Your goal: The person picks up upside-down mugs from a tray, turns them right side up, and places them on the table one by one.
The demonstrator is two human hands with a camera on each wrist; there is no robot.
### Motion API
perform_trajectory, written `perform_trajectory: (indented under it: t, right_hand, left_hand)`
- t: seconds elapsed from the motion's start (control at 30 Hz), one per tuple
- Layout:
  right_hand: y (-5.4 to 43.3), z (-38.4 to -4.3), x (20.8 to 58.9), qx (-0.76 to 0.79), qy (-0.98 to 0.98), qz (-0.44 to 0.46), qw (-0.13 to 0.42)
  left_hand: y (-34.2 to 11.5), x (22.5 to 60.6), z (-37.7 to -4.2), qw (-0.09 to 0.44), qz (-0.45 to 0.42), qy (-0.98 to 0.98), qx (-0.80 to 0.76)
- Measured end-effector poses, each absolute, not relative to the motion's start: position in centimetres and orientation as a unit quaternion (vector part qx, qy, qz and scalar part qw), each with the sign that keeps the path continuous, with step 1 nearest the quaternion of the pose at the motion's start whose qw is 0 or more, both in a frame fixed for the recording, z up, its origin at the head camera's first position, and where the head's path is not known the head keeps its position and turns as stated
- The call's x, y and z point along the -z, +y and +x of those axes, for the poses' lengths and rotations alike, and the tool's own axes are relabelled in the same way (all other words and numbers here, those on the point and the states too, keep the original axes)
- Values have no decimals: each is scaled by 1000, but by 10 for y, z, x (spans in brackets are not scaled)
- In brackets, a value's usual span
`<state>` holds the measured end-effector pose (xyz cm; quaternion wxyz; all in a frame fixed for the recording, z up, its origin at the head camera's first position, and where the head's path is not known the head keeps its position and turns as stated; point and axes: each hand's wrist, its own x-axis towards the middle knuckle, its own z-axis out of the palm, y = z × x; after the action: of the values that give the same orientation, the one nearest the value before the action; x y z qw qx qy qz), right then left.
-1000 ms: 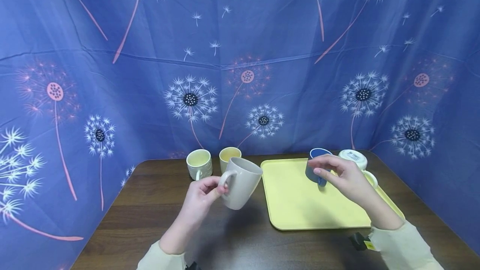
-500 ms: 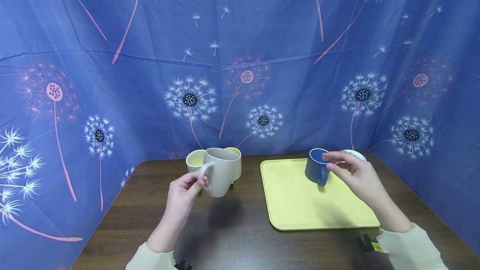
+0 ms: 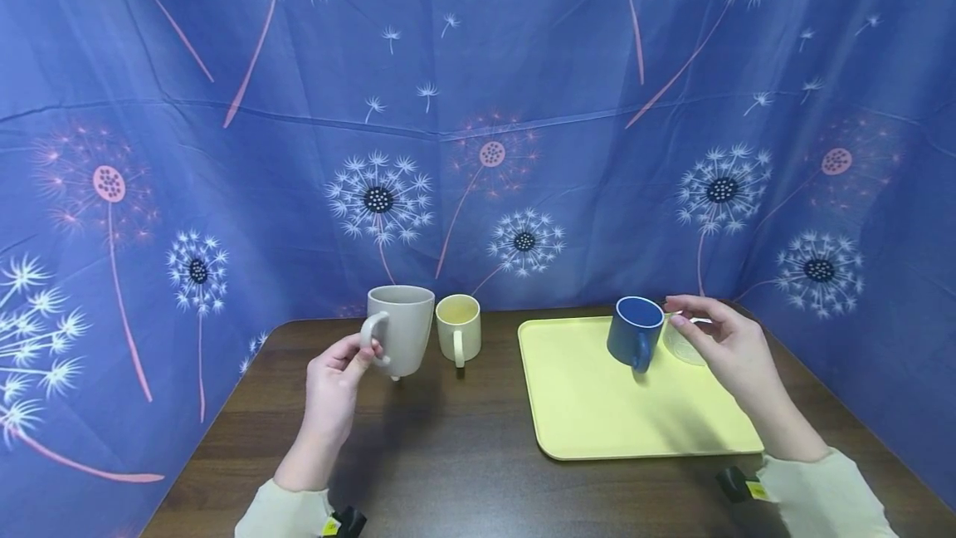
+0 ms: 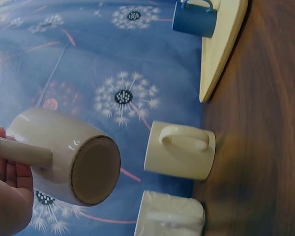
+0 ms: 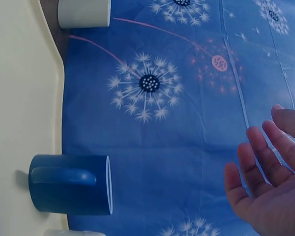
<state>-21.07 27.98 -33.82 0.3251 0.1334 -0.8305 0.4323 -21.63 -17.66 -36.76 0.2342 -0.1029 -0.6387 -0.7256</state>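
Note:
My left hand [image 3: 334,384] pinches the handle of a tall light-grey mug [image 3: 409,329] and holds it above the table. In the left wrist view its unglazed base faces the camera. Behind it in the head view, a pale textured mug [image 4: 167,216] is nearly hidden. A pale yellow mug [image 3: 459,330] stands upright just to the right. My right hand [image 3: 728,351] hovers over the yellow tray [image 3: 597,413], fingers relaxed and holding nothing. Left of it, a blue mug [image 3: 635,335] stands upright on the tray. A whitish mug [image 3: 685,347] is mostly covered by this hand.
The tray lies on the right part of a dark wooden table [image 3: 478,496]. A blue curtain [image 3: 478,65] with dandelion prints hangs around the back and sides, close behind the mugs.
My left hand has carried the grey mug leftward, from in front of the yellow mug to in front of the textured one. The right hand has drifted right, away from the blue mug.

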Motion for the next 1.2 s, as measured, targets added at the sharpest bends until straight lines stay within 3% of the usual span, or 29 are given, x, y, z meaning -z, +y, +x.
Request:
perform_trajectory:
  t: [0.53,1.2]
  right_hand:
    - [303,-219,353,-483,-802,37,350]
    - [330,-229,378,-468,-832,-65,290]
  left_hand:
    - [-203,376,-234,296,-57,-586,752]
    - [-230,394,-253,332,-3,-560,760]
